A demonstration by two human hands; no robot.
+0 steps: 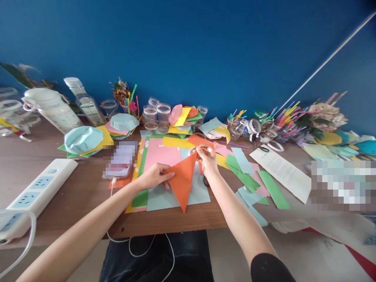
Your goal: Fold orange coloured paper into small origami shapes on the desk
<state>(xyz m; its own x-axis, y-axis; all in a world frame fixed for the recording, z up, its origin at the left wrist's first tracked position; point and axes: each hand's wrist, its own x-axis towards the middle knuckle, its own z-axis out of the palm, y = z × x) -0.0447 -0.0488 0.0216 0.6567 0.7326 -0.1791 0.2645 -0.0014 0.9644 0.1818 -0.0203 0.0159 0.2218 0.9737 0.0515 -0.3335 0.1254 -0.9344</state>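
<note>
Black fabric sleeve point(272, 268) | left hand point(155, 176): pinching smooth, pointed orange paper point(182, 180) | right hand point(208, 158): pinching its upper corner

From 10 to 2 o'clock you face a plain deep-blue wall point(188, 51), darkest toward the upper corner at 2 o'clock, where a thin white line point(329, 59) slants across it. Your brown wood-grain surface point(88, 211) meets it, spanning 9 to 3 o'clock; a pale floor point(225, 264) shows below, near 5 o'clock.
</note>
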